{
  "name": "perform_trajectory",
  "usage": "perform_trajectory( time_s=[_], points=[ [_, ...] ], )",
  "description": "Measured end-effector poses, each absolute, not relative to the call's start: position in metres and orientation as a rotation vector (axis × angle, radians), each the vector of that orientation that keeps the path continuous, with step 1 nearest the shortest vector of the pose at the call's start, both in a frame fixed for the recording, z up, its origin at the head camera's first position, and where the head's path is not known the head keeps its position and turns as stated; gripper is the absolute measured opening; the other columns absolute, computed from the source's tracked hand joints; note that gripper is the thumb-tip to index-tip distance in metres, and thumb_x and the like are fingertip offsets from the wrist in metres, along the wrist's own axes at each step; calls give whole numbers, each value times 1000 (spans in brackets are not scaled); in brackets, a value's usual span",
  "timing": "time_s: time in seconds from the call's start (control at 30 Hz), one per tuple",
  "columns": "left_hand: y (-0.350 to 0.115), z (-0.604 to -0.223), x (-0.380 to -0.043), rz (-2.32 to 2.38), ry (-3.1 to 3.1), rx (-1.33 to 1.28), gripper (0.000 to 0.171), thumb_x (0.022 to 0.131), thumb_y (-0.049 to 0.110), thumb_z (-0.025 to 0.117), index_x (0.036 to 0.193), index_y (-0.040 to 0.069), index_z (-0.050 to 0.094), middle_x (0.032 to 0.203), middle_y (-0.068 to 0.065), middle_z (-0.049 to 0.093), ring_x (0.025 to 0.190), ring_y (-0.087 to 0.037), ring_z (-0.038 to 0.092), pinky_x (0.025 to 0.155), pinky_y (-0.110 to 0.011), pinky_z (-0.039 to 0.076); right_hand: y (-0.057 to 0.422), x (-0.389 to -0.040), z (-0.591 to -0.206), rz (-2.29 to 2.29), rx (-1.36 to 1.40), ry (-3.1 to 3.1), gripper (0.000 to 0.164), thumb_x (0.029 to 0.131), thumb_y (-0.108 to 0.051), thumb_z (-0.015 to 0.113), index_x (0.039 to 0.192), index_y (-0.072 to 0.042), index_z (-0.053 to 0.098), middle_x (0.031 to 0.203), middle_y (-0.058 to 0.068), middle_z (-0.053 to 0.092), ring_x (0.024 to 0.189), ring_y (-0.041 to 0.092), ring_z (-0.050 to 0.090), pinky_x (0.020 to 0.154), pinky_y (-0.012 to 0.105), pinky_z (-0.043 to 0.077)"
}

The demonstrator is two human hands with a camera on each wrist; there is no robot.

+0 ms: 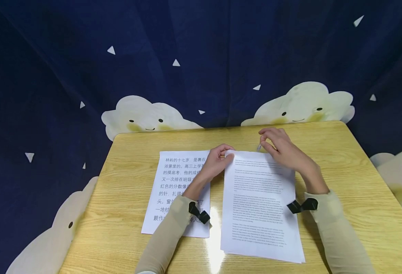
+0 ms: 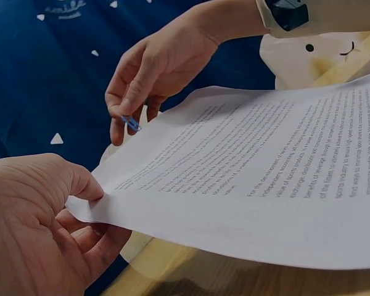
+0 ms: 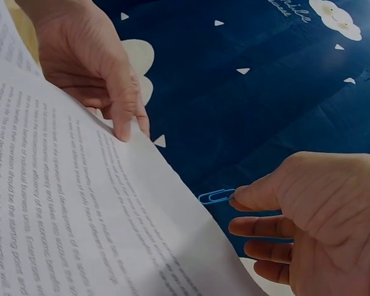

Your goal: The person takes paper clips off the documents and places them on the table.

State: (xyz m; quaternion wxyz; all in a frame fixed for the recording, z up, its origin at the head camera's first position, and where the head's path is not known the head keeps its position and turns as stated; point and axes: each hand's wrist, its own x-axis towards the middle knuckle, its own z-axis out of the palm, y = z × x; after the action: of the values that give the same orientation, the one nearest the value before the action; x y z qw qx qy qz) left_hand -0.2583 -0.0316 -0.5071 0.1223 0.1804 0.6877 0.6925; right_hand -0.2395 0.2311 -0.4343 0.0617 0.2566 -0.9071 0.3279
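My left hand (image 1: 219, 161) pinches the top left corner of a small stack of printed sheets (image 1: 256, 205), thumb on top and fingers beneath. Between thumb and fingertip, my right hand (image 1: 281, 148) holds a blue paper clip (image 3: 216, 196) by one end. The clip's free end points at the top edge of the sheets; in the right wrist view it is at that edge, and whether it touches the paper I cannot tell. In the left wrist view the sheets' top edge is lifted, with the right hand (image 2: 163, 68) just beyond it.
A second stack of paper (image 1: 173, 190) with large Chinese print lies on the wooden table (image 1: 129, 163), left of the held sheets and partly under the left forearm. Behind the table hangs a dark blue curtain (image 1: 201, 57) with clouds and white triangles.
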Motion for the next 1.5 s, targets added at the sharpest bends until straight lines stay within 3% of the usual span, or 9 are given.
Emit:
perform_trajectory(
  time_s=[0.43,0.7,0.87,1.0,1.2,1.3,1.5],
  points=[
    [-36,-511,-263,2023,2061,463,19,103,3,61,120,-2,68,98,-17,73,69,-11,65,62,-23,51,255,-241,-429,981,693,-2768,12,108,-7,53,99,-4,60,139,31,54,135,51,37,108,66,26],
    [-40,-512,-267,2036,2082,409,21,103,3,62,122,-2,68,101,-22,72,66,-12,61,61,-22,49,265,-243,-429,977,618,-2819,13,109,-8,53,99,-4,60,144,32,51,138,54,33,111,69,24],
    [-42,-513,-268,2020,2117,394,23,103,5,63,124,-2,68,92,-11,67,63,-11,52,61,-22,44,271,-244,-432,956,587,-2836,11,108,-6,54,99,-3,60,144,33,50,138,55,32,111,70,23],
    [-43,-514,-268,2025,2114,393,21,103,5,63,122,-1,68,89,-2,63,67,-9,52,64,-21,45,276,-246,-434,942,596,-2836,10,107,-5,54,100,-2,61,143,33,50,136,55,34,109,70,25],
    [-45,-514,-269,2037,2110,396,19,102,4,62,119,-1,68,84,0,61,62,-8,48,63,-21,43,284,-248,-437,927,576,-2847,9,107,-4,55,100,-1,60,142,33,50,136,54,35,111,69,23],
    [-46,-514,-270,2041,2115,395,19,102,3,61,119,-2,68,85,-1,64,66,-7,52,67,-21,45,291,-249,-439,936,526,-2874,9,107,-5,55,100,-1,59,143,34,49,138,54,33,112,70,21],
    [-46,-515,-270,2037,2125,376,18,103,3,61,118,-2,68,82,0,62,63,-8,49,65,-21,43,304,-256,-448,986,515,-2845,15,108,-6,55,94,-1,58,131,31,55,131,50,39,109,67,20]
  ],
)
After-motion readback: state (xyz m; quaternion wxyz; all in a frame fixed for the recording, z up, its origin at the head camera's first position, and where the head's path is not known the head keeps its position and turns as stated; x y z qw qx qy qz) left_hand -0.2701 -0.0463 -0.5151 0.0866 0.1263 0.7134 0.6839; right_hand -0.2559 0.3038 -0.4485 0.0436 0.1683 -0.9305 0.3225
